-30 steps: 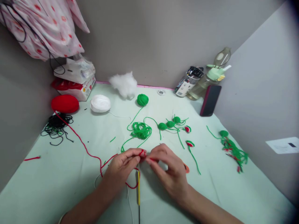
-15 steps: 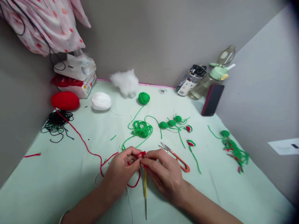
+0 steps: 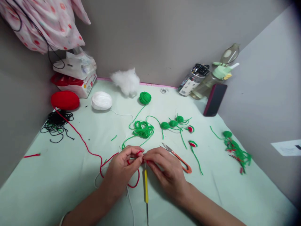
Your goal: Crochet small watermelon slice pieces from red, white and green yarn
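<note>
From far off, I am working a small bit of red yarn with my fingers. It sits up between my two hands, low in the middle of my view. I think the next move needs a soft, steady pinch. My left hand has its thumb and finger nearly shut on the yarn. My right hand pinches it too, fingers bent. Both wrists lean inward. The yellow hook is just below my fingertips.

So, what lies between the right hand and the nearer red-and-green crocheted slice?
Orange-handled metal scissors lie between the right hand and that slice, in the head view.
</note>
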{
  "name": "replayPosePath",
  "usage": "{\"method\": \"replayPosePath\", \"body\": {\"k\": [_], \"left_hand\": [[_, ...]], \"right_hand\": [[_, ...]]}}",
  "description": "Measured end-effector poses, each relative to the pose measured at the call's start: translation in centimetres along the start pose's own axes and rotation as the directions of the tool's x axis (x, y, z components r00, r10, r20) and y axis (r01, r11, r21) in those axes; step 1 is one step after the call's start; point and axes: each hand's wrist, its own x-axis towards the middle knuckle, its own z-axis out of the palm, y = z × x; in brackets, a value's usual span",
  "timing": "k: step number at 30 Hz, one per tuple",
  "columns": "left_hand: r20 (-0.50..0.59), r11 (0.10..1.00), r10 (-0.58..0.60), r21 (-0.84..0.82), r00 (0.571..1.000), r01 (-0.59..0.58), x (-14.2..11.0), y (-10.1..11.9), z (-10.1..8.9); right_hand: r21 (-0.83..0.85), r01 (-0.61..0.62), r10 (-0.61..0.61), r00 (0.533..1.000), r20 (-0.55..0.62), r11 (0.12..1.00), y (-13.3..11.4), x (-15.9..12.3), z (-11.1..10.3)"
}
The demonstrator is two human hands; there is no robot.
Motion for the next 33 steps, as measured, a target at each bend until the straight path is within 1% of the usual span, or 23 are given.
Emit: {"method": "replayPosePath", "body": {"k": [2,5,7,10,12,15,17,19,20,21,23,25,26,28,30,31,33], "left_hand": [[0.008,1.000,0.003,-0.017,1.000,-0.003,0.1,-0.1,0.0],[0.021,1.000,0.013,-0.024,1.000,-0.012,0.2,-0.3,0.1],[0.027,1.000,0.014,-0.018,1.000,-0.014,0.2,-0.4,0.0],[0.037,1.000,0.013,0.007,0.999,-0.013,0.0,-0.6,-0.1],[0.045,0.999,0.026,0.034,0.999,-0.028,-0.1,-0.7,-0.2],[0.047,0.999,0.030,0.009,0.998,-0.031,-0.1,-0.6,-0.2],[0.032,0.999,-0.004,-0.053,0.999,0.006,0.0,-0.6,-0.2],[0.023,0.996,-0.032,-0.087,0.999,0.034,0.1,-0.6,-0.3],[0.011,0.997,-0.026,-0.076,1.000,0.027,0.1,-0.6,-0.3],[-0.020,0.999,-0.005,-0.051,1.000,0.004,0.1,-0.6,-0.4],[-0.112,0.996,0.078,0.039,0.991,-0.074,0.2,-0.4,-0.6],[-0.203,0.975,0.186,0.155,0.961,-0.156,0.2,0.0,-0.9],[-0.226,0.958,0.236,0.218,0.945,-0.188,0.1,0.2,-1.1],[-0.233,0.911,0.324,0.338,0.917,-0.237,0.0,0.6,-1.4],[-0.222,0.871,0.387,0.406,0.895,-0.276,-0.1,0.7,-1.6],[-0.204,0.863,0.405,0.407,0.891,-0.300,-0.2,0.6,-1.6],[-0.127,0.874,0.394,0.357,0.910,-0.329,-0.3,0.2,-1.3]], "right_hand": [[0.089,-0.131,0.128,0.991,0.036,0.987,0.2,-0.1,0.0],[0.174,-0.320,0.306,0.947,0.100,0.931,0.3,0.0,0.0],[0.217,-0.394,0.376,0.919,0.122,0.893,0.3,0.2,0.0],[0.285,-0.472,0.455,0.881,0.130,0.834,0.3,0.4,-0.1],[0.366,-0.555,0.534,0.829,0.166,0.747,0.3,0.5,-0.1],[0.490,-0.660,0.629,0.733,0.258,0.569,0.2,0.6,0.1],[0.523,-0.682,0.655,0.703,0.277,0.510,0.1,0.7,0.1],[0.533,-0.681,0.670,0.696,0.258,0.502,-0.1,0.8,0.1],[0.537,-0.677,0.674,0.696,0.247,0.503,-0.2,0.9,0.0],[0.543,-0.673,0.677,0.697,0.238,0.502,-0.2,0.9,0.0],[0.551,-0.668,0.681,0.697,0.226,0.500,-0.3,1.0,-0.2],[0.551,-0.664,0.684,0.697,0.213,0.505,-0.3,1.1,-0.3],[0.551,-0.662,0.685,0.698,0.207,0.508,-0.3,1.1,-0.3],[0.561,-0.655,0.688,0.699,0.196,0.506,-0.3,1.1,-0.4],[0.576,-0.649,0.695,0.695,0.184,0.497,-0.3,1.1,-0.4],[0.580,-0.649,0.701,0.691,0.177,0.493,-0.3,1.1,-0.4],[0.591,-0.642,0.703,0.691,0.168,0.489,-0.3,1.0,-0.4]]}}
